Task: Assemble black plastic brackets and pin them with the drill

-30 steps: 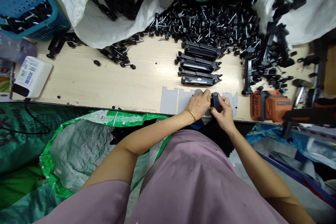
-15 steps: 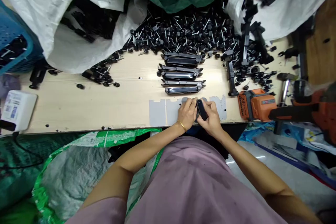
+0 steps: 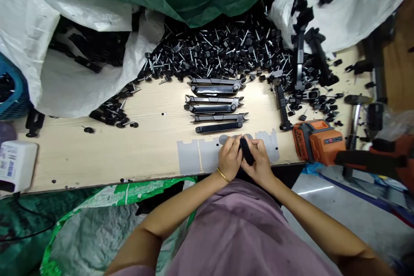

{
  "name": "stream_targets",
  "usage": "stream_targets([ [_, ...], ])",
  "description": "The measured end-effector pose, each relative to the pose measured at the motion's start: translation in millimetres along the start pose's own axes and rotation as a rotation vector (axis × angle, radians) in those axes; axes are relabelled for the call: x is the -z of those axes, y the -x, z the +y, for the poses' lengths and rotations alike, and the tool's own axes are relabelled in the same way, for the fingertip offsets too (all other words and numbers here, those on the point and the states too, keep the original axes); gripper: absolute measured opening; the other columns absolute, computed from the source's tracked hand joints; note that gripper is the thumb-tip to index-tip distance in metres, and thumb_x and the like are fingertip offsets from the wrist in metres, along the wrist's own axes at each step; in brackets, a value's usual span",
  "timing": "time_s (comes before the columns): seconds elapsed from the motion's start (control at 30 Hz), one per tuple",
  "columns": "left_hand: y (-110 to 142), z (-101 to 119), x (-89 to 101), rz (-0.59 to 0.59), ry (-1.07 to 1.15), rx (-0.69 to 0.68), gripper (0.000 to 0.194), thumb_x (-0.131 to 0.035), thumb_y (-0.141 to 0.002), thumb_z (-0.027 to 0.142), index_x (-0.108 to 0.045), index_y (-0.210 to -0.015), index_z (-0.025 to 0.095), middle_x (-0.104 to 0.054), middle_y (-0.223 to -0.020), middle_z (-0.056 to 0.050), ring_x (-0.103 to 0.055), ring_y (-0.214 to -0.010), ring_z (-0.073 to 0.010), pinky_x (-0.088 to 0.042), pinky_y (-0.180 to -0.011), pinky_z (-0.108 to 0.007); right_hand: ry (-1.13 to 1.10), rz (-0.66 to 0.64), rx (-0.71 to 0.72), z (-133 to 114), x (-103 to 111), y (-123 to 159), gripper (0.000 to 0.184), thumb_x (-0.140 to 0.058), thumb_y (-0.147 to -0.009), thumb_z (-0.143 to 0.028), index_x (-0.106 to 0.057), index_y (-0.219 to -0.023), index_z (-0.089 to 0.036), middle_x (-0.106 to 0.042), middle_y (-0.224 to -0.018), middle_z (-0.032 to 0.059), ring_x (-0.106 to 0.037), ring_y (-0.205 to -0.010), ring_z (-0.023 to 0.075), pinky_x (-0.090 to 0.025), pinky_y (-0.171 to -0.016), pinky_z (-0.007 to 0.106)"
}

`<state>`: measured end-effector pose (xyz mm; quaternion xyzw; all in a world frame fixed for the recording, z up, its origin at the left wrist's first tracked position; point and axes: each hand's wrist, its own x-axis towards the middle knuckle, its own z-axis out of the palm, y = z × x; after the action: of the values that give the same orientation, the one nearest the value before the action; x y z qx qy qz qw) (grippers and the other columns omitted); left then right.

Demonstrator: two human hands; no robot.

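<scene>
At the bench's front edge, both hands are closed around a black oblong plastic part [image 3: 246,152] with rounded ends. My left hand [image 3: 230,158] pinches its left side, a gold bangle on the wrist. My right hand [image 3: 260,163] grips it from the right, thumb and fingers along its side. The lower end is hidden between the hands. Beneath them, grey patches [image 3: 189,158] cover the bench surface. Just beyond lie black folding bracket-like parts [image 3: 218,127] in a neat stack of rows, lengthwise from left to right.
Black-headed screws [image 3: 213,51] form a heap at the back. An orange battery pack [image 3: 318,142], a hammer [image 3: 355,116] and a power tool [image 3: 388,155] lie right. White sacks [image 3: 77,90] hold black parts. A white box [image 3: 17,164] sits left; a green-rimmed sack [image 3: 93,233] stands below.
The view has shifted, so the bench appears lower. Both hands keep hold of the black part, which looks slightly more turned; the stacked rows stay put.
</scene>
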<state>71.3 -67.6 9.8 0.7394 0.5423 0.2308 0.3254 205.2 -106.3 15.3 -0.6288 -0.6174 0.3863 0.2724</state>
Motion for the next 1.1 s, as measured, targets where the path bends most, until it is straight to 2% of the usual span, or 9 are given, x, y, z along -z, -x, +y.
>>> stream_targets([
  [0.1,4,8,-6.9,0.030,0.044,0.065,0.034,-0.039,-0.092,0.022,-0.050,-0.124,0.017,-0.055,-0.095,-0.007,-0.055,-0.090,-0.0173,-0.048,-0.083,-0.030,-0.017,0.001,0.004,0,0,-1,0.072,-0.057,-0.073,-0.017,-0.032,-0.141,-0.026,-0.044,-0.109,0.0084,-0.051,-0.103,0.0233,-0.050,-0.088,0.039],
  [0.4,-1,0,-2.8,0.005,0.098,-0.003,0.034,-0.042,-0.091,0.019,-0.050,-0.124,0.017,-0.054,-0.095,-0.006,-0.055,-0.089,-0.0153,-0.048,-0.081,-0.027,-0.017,-0.007,0.024,-2,4,-2,0.074,-0.056,-0.072,-0.014,-0.033,-0.141,-0.025,-0.044,-0.107,0.0079,-0.051,-0.101,0.0228,-0.050,-0.088,0.039],
  [0.7,2,3,-7.3,0.042,0.085,0.043,0.035,-0.042,-0.091,0.019,-0.050,-0.124,0.017,-0.054,-0.095,-0.006,-0.054,-0.089,-0.0168,-0.047,-0.082,-0.030,0.012,-0.010,0.001,-2,0,-2,0.076,-0.057,-0.075,-0.017,-0.027,-0.144,-0.026,-0.043,-0.110,0.0092,-0.051,-0.103,0.0235,-0.051,-0.087,0.039],
  [0.87,-1,3,-7.1,0.078,0.104,0.029,0.033,-0.043,-0.091,0.019,-0.052,-0.123,0.016,-0.054,-0.094,-0.007,-0.054,-0.090,-0.0166,-0.047,-0.084,-0.030,0.015,-0.019,-0.035,-1,-2,-5,0.076,-0.057,-0.073,-0.014,-0.030,-0.143,-0.025,-0.042,-0.112,0.0095,-0.052,-0.106,0.0233,-0.051,-0.087,0.037],
  [0.93,-2,3,-1.1,0.036,0.098,0.029,0.035,-0.044,-0.090,0.019,-0.051,-0.124,0.017,-0.053,-0.094,-0.006,-0.055,-0.090,-0.0165,-0.048,-0.084,-0.031,-0.012,-0.030,-0.019,-3,4,-8,0.074,-0.058,-0.073,-0.015,-0.032,-0.142,-0.023,-0.043,-0.114,0.0098,-0.052,-0.106,0.0222,-0.050,-0.088,0.035],
  [0.97,-2,4,3.5,0.016,0.080,0.028,0.038,-0.045,-0.089,0.018,-0.049,-0.126,0.018,-0.052,-0.096,-0.006,-0.054,-0.091,-0.0171,-0.048,-0.084,-0.032,-0.036,-0.076,-0.003,-4,10,-9,0.072,-0.059,-0.073,-0.017,-0.034,-0.141,-0.023,-0.044,-0.114,0.0096,-0.053,-0.104,0.0213,-0.051,-0.086,0.034],
  [1.07,6,6,19.9,0.027,-0.096,0.022,0.055,-0.046,-0.083,0.009,-0.037,-0.137,0.017,-0.047,-0.114,-0.014,-0.050,-0.106,-0.0233,-0.046,-0.090,-0.041,-0.114,-0.298,0.046,-12,38,-20,0.052,-0.060,-0.079,-0.027,-0.050,-0.130,-0.023,-0.052,-0.103,0.0063,-0.058,-0.086,0.0168,-0.053,-0.075,0.031],
  [1.1,11,7,25.1,0.044,-0.191,0.005,0.061,-0.046,-0.081,0.005,-0.034,-0.139,0.017,-0.044,-0.122,-0.016,-0.046,-0.113,-0.0266,-0.043,-0.094,-0.045,-0.111,-0.304,0.054,-14,50,-27,0.044,-0.058,-0.082,-0.030,-0.054,-0.125,-0.024,-0.054,-0.098,0.0052,-0.058,-0.081,0.0159,-0.052,-0.072,0.030],
])
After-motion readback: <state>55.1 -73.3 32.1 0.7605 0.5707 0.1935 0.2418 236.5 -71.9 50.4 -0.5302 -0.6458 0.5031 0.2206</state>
